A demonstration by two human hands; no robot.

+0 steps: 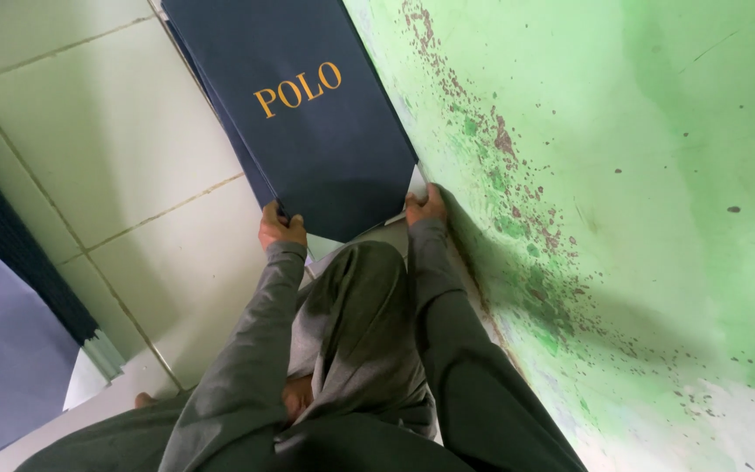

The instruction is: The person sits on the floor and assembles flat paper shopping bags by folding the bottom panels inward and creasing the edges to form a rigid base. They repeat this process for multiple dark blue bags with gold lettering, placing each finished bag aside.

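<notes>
Both hands on the navy flat boxes, stack upright w/ its right edge against the green wall. Left hand fingers clenched on near-left corner, right hand fingers gripping near-right corner by the wall, prob. to keep the stack square. Tiled floor to the left.

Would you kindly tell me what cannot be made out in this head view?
- Fingers of the left hand and right hand: curled behind the dark blue flat boxes, so the grip is hidden.
- Number of boxes: only edges show behind the front one.
- Boxes' top: cut off by the frame's upper edge.
- Dark stack at left: cut off by the frame's edge.
</notes>
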